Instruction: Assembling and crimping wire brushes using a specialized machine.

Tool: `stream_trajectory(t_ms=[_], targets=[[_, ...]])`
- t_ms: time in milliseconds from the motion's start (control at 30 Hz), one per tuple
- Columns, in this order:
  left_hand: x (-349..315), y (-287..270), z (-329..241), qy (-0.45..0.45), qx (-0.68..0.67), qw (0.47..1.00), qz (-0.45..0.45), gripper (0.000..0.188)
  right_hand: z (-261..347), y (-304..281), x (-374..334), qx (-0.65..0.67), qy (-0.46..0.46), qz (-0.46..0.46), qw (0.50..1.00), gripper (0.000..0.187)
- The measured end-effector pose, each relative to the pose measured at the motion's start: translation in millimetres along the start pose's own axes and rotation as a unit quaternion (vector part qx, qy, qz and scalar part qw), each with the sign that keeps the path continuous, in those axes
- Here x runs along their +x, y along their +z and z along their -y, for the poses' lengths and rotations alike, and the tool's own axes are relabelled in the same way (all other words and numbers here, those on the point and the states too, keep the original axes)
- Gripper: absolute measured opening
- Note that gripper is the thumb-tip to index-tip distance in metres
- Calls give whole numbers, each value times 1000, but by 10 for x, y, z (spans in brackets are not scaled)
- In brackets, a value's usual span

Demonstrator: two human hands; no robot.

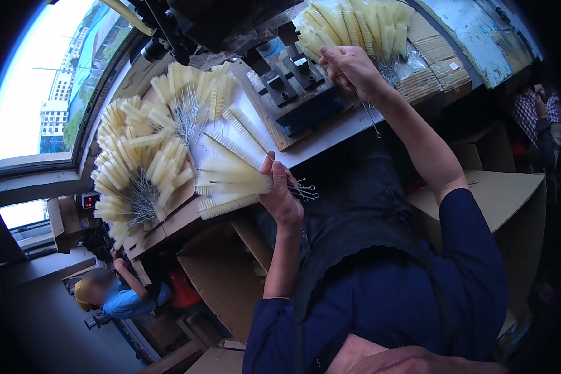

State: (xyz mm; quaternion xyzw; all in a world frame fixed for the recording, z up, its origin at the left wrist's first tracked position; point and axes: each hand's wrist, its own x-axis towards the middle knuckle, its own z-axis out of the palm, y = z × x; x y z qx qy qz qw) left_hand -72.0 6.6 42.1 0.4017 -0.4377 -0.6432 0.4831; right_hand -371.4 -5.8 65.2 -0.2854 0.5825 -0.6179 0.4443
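My left hand [282, 194] is closed round a bunch of wire-handled brushes [230, 177]. Their cream bristles fan out to the left, and the looped wire ends stick out to the right of the fist. Up at the back right, my right hand [353, 70] is closed with fingers pinched. Wire handles with end loops [373, 118] hang below it, so it seems to grip a brush whose bristle end is partly hidden. Just behind that hand lies a heap of similar brushes [355, 28]. Beside it on the bench stands a dark metal clamping fixture [293, 78].
More brush heaps [137, 162] cover the bench's left side, with another bundle [196, 93] behind. A wooden board [258, 112] edges the fixture. Cardboard boxes [480, 196] stand below the bench. A person in blue [128, 302] works at the far left; a checked sleeve [527, 115] shows far right.
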Motion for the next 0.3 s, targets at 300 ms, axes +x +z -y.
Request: stream_trajectory(t_ms=[300], targets=[[-70,182,53,-44,-41,998,36,29,106,358,-373,-173,-270,-251,913,47]])
